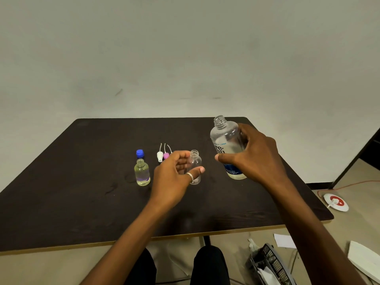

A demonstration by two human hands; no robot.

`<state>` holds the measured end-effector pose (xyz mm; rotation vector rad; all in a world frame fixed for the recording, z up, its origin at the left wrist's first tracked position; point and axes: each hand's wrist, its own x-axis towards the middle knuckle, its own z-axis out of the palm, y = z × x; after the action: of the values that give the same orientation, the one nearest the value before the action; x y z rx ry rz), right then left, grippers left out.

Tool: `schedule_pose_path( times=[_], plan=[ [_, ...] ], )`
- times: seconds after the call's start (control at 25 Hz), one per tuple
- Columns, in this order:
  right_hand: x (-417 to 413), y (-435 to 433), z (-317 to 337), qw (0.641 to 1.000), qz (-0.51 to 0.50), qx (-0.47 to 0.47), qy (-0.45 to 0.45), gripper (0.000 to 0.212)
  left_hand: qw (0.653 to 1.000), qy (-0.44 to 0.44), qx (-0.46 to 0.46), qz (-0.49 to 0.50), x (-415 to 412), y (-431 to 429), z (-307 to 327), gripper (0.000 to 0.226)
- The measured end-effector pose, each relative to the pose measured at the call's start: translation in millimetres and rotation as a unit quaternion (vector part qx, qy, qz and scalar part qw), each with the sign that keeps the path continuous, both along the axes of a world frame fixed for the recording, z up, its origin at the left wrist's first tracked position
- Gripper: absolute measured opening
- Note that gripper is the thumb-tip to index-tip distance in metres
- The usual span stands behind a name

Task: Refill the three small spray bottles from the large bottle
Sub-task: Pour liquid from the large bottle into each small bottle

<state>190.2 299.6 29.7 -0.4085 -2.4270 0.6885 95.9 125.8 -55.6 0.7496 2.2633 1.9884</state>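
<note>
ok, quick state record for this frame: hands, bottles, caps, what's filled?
left hand: holds small empty bottle, upright, neck open
right hand: grips large bottle, upright, cap off
small filled bottle: left of both hands, yellowish liquid, neck open
blue cap: on table, just behind small filled bottle
white spray head, pink spray head: lying side by side behind left hand
third small bottle: not visible
pour: not started

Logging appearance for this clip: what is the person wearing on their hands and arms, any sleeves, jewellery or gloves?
No sleeves, gloves or watch show on either arm, as far as the picture reaches. The left hand wears one plain silver-coloured ring; the right hand shows no ring.
</note>
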Motion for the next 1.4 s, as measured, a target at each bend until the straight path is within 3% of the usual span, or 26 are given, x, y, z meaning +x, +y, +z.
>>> schedule_pose_path(
  times=[0.76, 1.4],
  plan=[
    [1, -41, -6, 0.977, 0.051, 0.191, -0.076, 0.071, 0.998, 0.024, -0.030, 0.057, 11, -54, 19, 0.048],
    [-2, -49, -17, 0.968, 0.052, 0.233, -0.084, 0.074, 0.998, 0.011, -0.037, 0.050, 6, -63, 12, 0.060]
  ],
)
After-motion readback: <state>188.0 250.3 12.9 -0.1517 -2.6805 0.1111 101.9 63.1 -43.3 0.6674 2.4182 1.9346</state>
